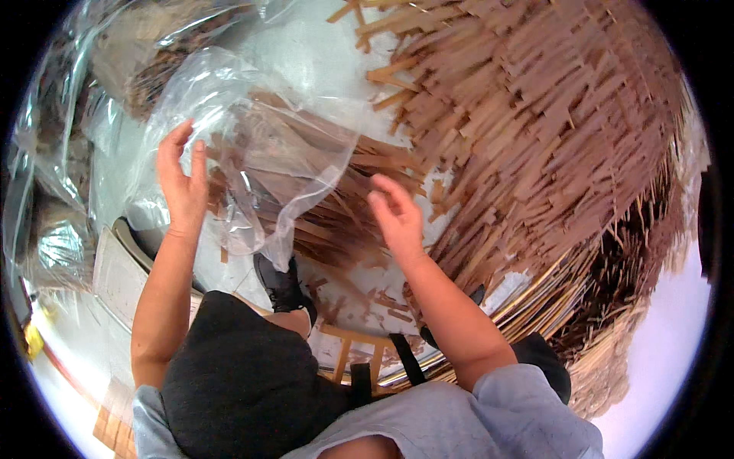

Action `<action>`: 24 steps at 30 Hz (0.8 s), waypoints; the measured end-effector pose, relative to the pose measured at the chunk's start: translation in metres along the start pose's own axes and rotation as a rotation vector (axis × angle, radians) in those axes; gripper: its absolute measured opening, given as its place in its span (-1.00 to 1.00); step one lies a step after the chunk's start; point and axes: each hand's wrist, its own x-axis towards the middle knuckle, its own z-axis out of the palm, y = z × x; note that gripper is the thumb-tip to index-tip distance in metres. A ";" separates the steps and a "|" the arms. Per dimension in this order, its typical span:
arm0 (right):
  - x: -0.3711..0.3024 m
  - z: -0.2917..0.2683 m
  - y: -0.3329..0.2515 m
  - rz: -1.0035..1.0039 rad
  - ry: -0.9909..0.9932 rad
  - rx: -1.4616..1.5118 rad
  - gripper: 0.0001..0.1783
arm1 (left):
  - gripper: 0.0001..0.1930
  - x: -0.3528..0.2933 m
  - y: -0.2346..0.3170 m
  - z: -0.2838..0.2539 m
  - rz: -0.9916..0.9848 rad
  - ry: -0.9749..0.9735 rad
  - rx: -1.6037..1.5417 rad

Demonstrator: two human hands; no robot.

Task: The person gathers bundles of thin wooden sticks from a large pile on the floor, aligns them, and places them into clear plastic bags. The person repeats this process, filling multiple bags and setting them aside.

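Observation:
My left hand is raised at the left edge of a clear plastic bag, its thumb and fingers apart with nothing seen between them. The loose, crumpled bag lies over a heap of flat brown strips on the floor in front of me. Over the right side of that heap hovers my right hand, its fingers loosely bent and spread. It seems to hold nothing. The bag partly covers the strips, which show through it.
A large layered pile of brown strips fills the right side. Bundles of long thin sticks lie beneath its near edge. More clear plastic with brown material stands at the far left. My black shoe is beside the heap, among scattered strip pieces.

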 end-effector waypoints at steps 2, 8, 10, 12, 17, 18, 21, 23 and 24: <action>0.014 -0.019 0.008 -0.099 0.270 -0.291 -0.56 | -0.56 -0.004 0.042 0.014 0.281 -0.193 0.094; 0.029 0.003 0.008 -0.101 -0.015 -0.120 -0.39 | -0.51 -0.034 0.042 0.058 0.319 -0.631 0.413; 0.023 -0.027 0.013 -0.095 0.180 -0.152 -0.49 | -0.57 -0.033 0.034 0.057 0.308 -0.629 0.355; -0.005 -0.068 0.028 0.055 0.167 -0.593 -0.48 | -0.60 -0.032 0.033 0.049 0.286 -0.568 0.251; -0.034 -0.087 0.067 0.095 -0.002 -0.946 -0.53 | -0.66 -0.040 0.044 0.032 0.351 -0.542 0.298; -0.025 -0.089 0.070 0.040 -0.007 -0.923 -0.55 | -0.66 -0.045 0.046 0.030 0.346 -0.550 0.271; -0.025 -0.096 0.051 0.026 -0.074 -0.869 -0.62 | -0.66 -0.052 0.063 0.019 0.358 -0.565 0.262; -0.035 -0.119 0.040 0.081 -0.063 -0.821 -0.66 | -0.66 -0.058 0.067 0.013 0.331 -0.548 0.239; -0.051 -0.130 0.045 0.124 -0.025 -0.767 -0.68 | -0.67 -0.060 0.070 0.011 0.321 -0.542 0.225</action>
